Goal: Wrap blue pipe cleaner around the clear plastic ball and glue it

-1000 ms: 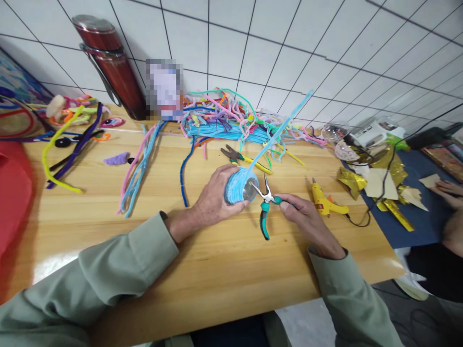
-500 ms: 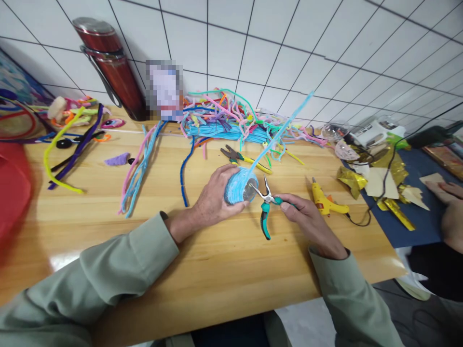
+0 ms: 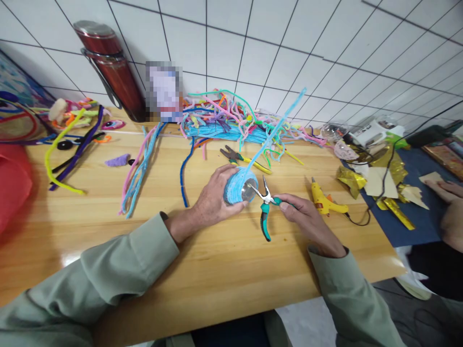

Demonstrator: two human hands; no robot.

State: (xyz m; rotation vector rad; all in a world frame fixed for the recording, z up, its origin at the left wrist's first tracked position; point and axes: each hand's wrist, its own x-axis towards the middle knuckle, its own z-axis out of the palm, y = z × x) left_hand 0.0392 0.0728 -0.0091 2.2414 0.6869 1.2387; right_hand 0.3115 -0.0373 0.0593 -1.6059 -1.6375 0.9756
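Observation:
My left hand (image 3: pixel 217 193) is wrapped round a cup (image 3: pixel 235 187) covered in light-blue pipe cleaner, its hollow end turned to the right. A loose light-blue pipe cleaner (image 3: pixel 277 130) sticks up from the cup toward the upper right. My right hand (image 3: pixel 300 214) grips one handle of green-and-black needle-nose pliers (image 3: pixel 266 202). Their jaws are spread, with one jaw reaching into the cup's opening and the other outside it. The second handle hangs free below. Behind the cup, yellow-handled pliers (image 3: pixel 244 158) lie on the table.
A yellow glue gun (image 3: pixel 327 200) with a cord lies right of my hand. A heap of coloured pipe cleaners (image 3: pixel 231 127) lines the wall. A red flask (image 3: pixel 115 72) stands back left. Another person's hand (image 3: pixel 450 193) is at the right, near gold foil (image 3: pixel 350 182).
The free end of the loose light-blue pipe cleaner has swung slightly left. Both hands, the cup and the pliers stay almost where they were.

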